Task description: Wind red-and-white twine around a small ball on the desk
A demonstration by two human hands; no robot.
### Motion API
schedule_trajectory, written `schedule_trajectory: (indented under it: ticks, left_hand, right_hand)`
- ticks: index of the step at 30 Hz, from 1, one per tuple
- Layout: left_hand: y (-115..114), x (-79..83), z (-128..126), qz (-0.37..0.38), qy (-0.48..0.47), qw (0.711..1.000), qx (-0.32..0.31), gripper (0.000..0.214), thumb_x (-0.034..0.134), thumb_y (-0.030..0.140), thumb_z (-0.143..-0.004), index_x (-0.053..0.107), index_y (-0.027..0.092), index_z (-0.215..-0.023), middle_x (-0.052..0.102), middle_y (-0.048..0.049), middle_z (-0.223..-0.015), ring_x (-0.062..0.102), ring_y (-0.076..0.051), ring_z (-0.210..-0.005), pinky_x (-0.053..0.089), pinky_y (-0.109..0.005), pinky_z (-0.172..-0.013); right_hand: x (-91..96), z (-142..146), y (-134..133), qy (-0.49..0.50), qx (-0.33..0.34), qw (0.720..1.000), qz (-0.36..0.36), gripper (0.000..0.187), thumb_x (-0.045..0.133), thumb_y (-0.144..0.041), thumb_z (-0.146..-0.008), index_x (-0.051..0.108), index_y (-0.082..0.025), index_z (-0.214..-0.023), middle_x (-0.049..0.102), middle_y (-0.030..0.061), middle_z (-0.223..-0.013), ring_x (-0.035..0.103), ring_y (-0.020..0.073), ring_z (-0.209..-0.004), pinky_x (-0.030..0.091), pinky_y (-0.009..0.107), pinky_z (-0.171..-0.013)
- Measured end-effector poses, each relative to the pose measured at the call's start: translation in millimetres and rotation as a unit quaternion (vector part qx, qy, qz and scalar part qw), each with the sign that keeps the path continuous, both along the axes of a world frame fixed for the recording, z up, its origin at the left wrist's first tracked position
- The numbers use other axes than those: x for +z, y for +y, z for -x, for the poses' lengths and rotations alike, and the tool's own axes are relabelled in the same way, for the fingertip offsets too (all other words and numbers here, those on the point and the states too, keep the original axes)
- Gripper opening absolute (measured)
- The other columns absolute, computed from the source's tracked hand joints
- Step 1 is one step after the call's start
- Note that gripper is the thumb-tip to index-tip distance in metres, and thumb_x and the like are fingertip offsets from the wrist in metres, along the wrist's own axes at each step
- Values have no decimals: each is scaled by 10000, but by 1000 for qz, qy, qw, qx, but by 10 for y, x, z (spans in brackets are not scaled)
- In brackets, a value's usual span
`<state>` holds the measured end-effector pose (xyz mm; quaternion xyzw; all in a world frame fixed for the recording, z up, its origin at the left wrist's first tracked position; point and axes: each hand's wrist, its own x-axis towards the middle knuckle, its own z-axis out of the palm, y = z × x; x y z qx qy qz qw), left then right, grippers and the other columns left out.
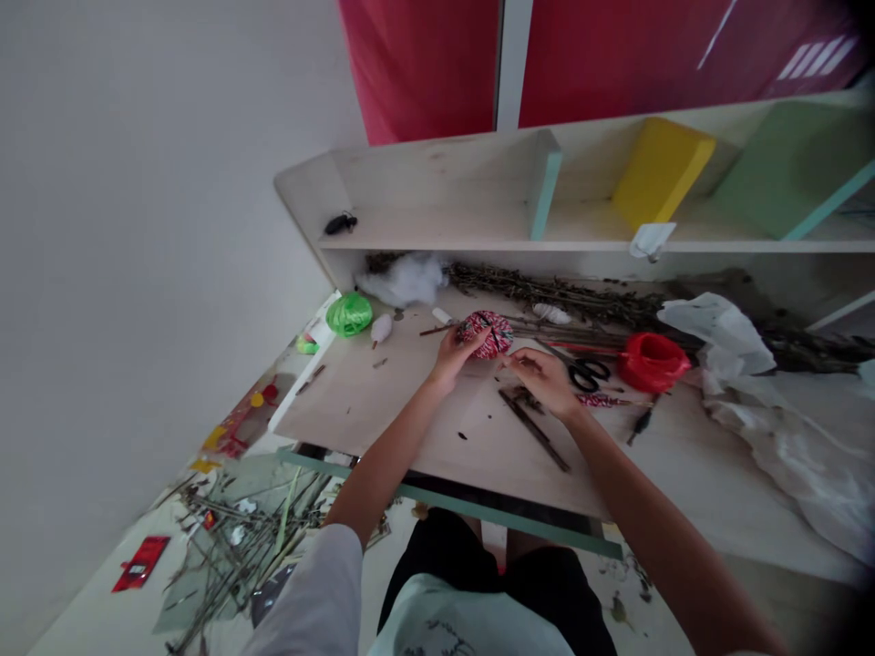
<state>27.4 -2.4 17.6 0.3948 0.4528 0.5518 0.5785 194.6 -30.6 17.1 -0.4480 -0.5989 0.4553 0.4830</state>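
- Red-&-white twine ball (pixel 484 333): roundish, held above pale wood board (pixel 362 410) near its back edge; thin twig (pixel 437 327) seems to run into its L side
- L hand (pixel 452 355): fingers curled, gripping ball's L side
- R hand (pixel 540 381): thumb & fingertips pressed together just R of ball, pinching sthg too thin to make out
- Just R of R hand: black-handled scissors (pixel 588 374), then red twine roll (pixel 649 362)
- Below R hand: dark stick (pixel 533 428) lying on board
- Back L of ball: green twine roll (pixel 348 314), white stuffing (pixel 403 280)
- Behind ball: long bunch of dried twigs (pixel 547 296) along shelf base
- Far R: crumpled white plastic (pixel 738 364)
- Floor, lower L: loose twigs (pixel 239 556)
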Motion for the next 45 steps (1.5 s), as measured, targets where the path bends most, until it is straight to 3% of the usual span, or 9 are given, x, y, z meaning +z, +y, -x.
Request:
schedule_trajectory:
  ticks: [9,16,20,28,33,38,45]
  left_hand:
    - [-19,-3,-30,-36,54,998,-15,455,767,415,-666,632,177,-1029,672,-81,-1100,609,-219,-1062,465,-362,-962]
    - [-18,-2,-41,-41,69,996,-26,473,789,410,-625,637,153,-992,690,-88,-1043,623,-217,-1005,461,-338,-923]
    - [-7,-19,-35,-42,78,996,-29,464,777,423,-637,645,157,-994,690,-91,-1060,619,-212,-1007,455,-325,-916]
    - [5,-38,-28,-62,90,993,-53,494,800,415,-600,645,155,-990,689,-74,-1020,617,-210,-971,451,-329,-890]
    - [-12,-14,-24,-69,84,991,-82,498,803,416,-600,657,161,-1001,690,-66,-1016,615,-208,-968,444,-340,-906]
    - [-38,23,-29,-77,74,987,-119,475,793,401,-630,667,155,-1016,691,-69,-1026,615,-203,-973,441,-331,-912]
    - [-63,29,-28,-79,87,980,-158,478,792,400,-647,672,156,-1041,691,-68,-1047,622,-191,-961,457,-317,-900]
  right_hand:
    - [125,-44,-20,188,43,973,128,254,746,-446,-656,633,-221,-626,616,-2,-653,271,55,-426,141,241,-378]
    - [167,-137,-2,292,48,931,212,255,763,-365,-625,707,-242,-841,677,-2,-798,303,45,-448,203,197,-351]
    - [185,-167,-10,333,68,908,246,227,794,-353,-605,702,-239,-778,690,-1,-797,328,44,-471,221,170,-352]
    - [160,-208,20,365,65,888,273,247,818,-331,-578,694,-245,-773,710,-3,-828,374,45,-487,288,159,-372]
    - [107,-251,52,347,48,896,274,247,792,-327,-624,681,-264,-835,705,-4,-866,458,70,-532,354,191,-416]
    - [114,-239,47,364,82,891,258,236,788,-299,-639,672,-244,-837,641,-26,-762,346,37,-459,292,170,-369]
    - [170,-238,60,422,102,864,254,230,783,-251,-663,618,-209,-817,431,-67,-586,267,37,-431,232,129,-316]
